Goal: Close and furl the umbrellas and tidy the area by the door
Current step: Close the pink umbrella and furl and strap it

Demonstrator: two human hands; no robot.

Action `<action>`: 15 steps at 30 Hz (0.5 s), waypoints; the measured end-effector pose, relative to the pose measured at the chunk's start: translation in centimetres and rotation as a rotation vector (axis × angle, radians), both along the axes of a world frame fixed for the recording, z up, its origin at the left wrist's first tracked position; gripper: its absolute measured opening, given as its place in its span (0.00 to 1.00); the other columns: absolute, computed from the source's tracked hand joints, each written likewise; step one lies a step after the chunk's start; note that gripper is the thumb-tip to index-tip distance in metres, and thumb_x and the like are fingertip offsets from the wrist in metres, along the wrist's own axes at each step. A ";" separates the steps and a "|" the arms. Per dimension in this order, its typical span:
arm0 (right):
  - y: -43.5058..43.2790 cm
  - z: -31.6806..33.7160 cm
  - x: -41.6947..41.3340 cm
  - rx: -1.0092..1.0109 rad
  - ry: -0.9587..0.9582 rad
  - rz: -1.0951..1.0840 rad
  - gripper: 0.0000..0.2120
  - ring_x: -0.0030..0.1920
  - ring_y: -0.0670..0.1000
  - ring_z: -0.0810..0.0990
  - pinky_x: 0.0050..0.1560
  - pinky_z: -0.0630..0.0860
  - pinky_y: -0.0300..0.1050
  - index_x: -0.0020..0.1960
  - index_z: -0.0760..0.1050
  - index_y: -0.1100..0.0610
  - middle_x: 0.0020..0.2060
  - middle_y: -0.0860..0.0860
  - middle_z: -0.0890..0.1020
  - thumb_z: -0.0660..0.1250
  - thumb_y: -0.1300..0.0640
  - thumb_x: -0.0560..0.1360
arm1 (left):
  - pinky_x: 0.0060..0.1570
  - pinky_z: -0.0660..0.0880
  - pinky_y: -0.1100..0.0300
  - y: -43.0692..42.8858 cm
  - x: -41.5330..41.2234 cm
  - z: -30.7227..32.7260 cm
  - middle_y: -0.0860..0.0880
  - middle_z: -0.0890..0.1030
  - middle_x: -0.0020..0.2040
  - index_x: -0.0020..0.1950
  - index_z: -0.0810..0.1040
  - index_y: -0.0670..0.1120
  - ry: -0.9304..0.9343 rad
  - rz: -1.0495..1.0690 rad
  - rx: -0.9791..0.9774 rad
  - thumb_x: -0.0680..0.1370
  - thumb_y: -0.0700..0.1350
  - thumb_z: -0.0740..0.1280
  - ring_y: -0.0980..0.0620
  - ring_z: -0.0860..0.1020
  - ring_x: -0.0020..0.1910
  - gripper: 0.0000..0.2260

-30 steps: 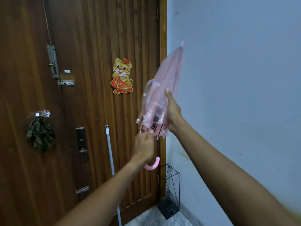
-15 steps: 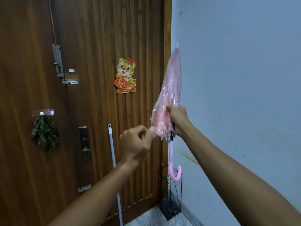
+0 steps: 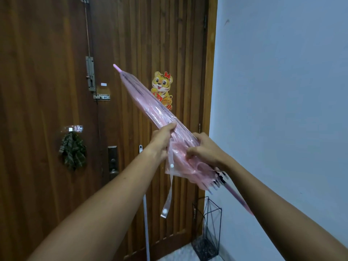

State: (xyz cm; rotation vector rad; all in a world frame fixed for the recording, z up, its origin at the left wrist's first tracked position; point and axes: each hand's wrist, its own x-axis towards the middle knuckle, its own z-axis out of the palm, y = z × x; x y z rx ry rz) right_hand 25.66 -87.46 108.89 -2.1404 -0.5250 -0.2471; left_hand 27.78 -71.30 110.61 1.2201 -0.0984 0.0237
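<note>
1 pink see-through umbrella (image 3: 150, 106) is in view, closed and held aslant in front of the door (image 3: 47, 72), its tip up to the left and its shaft running down to the right past the right forearm. 2 hands hold it. The left hand (image 3: 162, 140) grips the folded canopy at about its middle, fingers curled round it. The right hand (image 3: 205, 149) is just beside it on the right, pinching the loose folds nearer the rib ends. 1 clear strap (image 3: 166, 206) with a white snap hangs free below the canopy.

On the floor (image 3: 188, 255) in the corner between door and wall (image 3: 282, 91) stands 1 black wire stand (image 3: 207, 232), well below the umbrella and apart from it. 1 white pole (image 3: 146, 223) leans on the door left of the stand; the left forearm hides its middle.

On the door are 1 tiger sticker (image 3: 162, 85), its lower left covered by the canopy, 1 upright bolt (image 3: 90, 76), 1 flat latch (image 3: 101, 97), 1 dark lock plate (image 3: 113, 162), and 1 green checked cloth (image 3: 72, 151) hanging from a clear hook. The red sign that the tiger holds is too hidden to read, and 1 small white label (image 3: 103, 84) shows no legible writing.
</note>
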 end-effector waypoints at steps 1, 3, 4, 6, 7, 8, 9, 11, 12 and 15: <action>0.2 0.1 0.1 -0.066 -0.103 -0.073 0.27 0.53 0.54 0.80 0.52 0.82 0.48 0.64 0.73 0.54 0.56 0.51 0.75 0.72 0.50 0.67 | 0.52 0.80 0.38 0.2 0.2 -0.2 0.38 0.85 0.53 0.66 0.74 0.42 0.010 -0.004 -0.030 0.76 0.48 0.72 0.38 0.85 0.48 0.21; 0.5 0.6 0.1 -0.097 -0.157 -0.068 0.34 0.55 0.50 0.78 0.54 0.81 0.46 0.71 0.67 0.49 0.56 0.46 0.72 0.74 0.42 0.70 | 0.51 0.80 0.37 0.4 0.2 -0.5 0.38 0.85 0.54 0.67 0.74 0.42 0.027 -0.035 -0.080 0.77 0.48 0.71 0.37 0.85 0.48 0.21; 0.6 0.9 0.1 -0.075 -0.081 0.003 0.35 0.54 0.49 0.80 0.53 0.81 0.45 0.73 0.65 0.48 0.56 0.45 0.74 0.75 0.41 0.71 | 0.51 0.81 0.37 0.4 0.2 -0.5 0.38 0.85 0.54 0.67 0.73 0.42 0.033 -0.051 -0.091 0.77 0.49 0.71 0.37 0.85 0.49 0.21; 0.6 1.2 0.4 -0.135 0.041 0.051 0.39 0.52 0.49 0.83 0.52 0.83 0.46 0.72 0.62 0.46 0.56 0.45 0.78 0.78 0.41 0.68 | 0.48 0.83 0.42 0.2 -0.3 -0.4 0.38 0.84 0.53 0.65 0.73 0.43 0.032 -0.064 -0.092 0.79 0.49 0.69 0.39 0.85 0.49 0.18; 0.6 1.4 0.6 -0.203 0.041 0.021 0.41 0.51 0.49 0.83 0.51 0.83 0.47 0.71 0.63 0.46 0.56 0.46 0.79 0.80 0.42 0.65 | 0.47 0.83 0.43 0.2 -0.4 -0.5 0.38 0.84 0.53 0.65 0.73 0.43 0.033 -0.070 -0.093 0.79 0.49 0.69 0.39 0.85 0.49 0.17; 0.7 1.5 0.7 -0.254 0.024 -0.022 0.41 0.50 0.49 0.83 0.51 0.83 0.47 0.70 0.64 0.47 0.55 0.48 0.80 0.81 0.44 0.64 | 0.48 0.83 0.43 0.2 -0.4 -0.6 0.38 0.84 0.53 0.65 0.72 0.43 0.033 -0.083 -0.099 0.79 0.50 0.69 0.39 0.85 0.50 0.18; 0.8 1.5 0.8 -0.290 0.007 -0.067 0.38 0.49 0.49 0.83 0.49 0.82 0.46 0.68 0.65 0.49 0.54 0.49 0.80 0.81 0.48 0.65 | 0.52 0.82 0.42 0.3 -0.4 -0.9 0.39 0.84 0.54 0.66 0.72 0.43 0.029 -0.095 -0.088 0.79 0.51 0.68 0.40 0.85 0.51 0.20; 0.8 1.8 1.0 -0.334 -0.006 -0.102 0.28 0.45 0.49 0.83 0.42 0.81 0.43 0.64 0.70 0.51 0.50 0.50 0.81 0.78 0.54 0.68 | 0.58 0.79 0.44 0.5 -0.3 -1.4 0.43 0.85 0.54 0.65 0.74 0.45 -0.001 -0.092 0.059 0.80 0.56 0.66 0.44 0.84 0.53 0.20; 0.6 2.0 1.1 -0.352 0.001 -0.104 0.23 0.44 0.49 0.83 0.39 0.79 0.42 0.61 0.72 0.51 0.48 0.50 0.82 0.76 0.56 0.69 | 0.56 0.77 0.47 0.6 -0.5 -1.7 0.46 0.85 0.52 0.62 0.76 0.47 -0.032 -0.061 0.218 0.80 0.60 0.63 0.47 0.83 0.53 0.19; -0.5 2.7 1.2 -0.440 0.041 -0.097 0.12 0.43 0.52 0.83 0.37 0.77 0.42 0.54 0.77 0.55 0.42 0.52 0.83 0.72 0.58 0.71 | 0.41 0.73 0.57 1.6 -1.0 -3.2 0.51 0.83 0.41 0.53 0.82 0.46 -0.187 0.127 0.742 0.78 0.69 0.56 0.53 0.80 0.41 0.28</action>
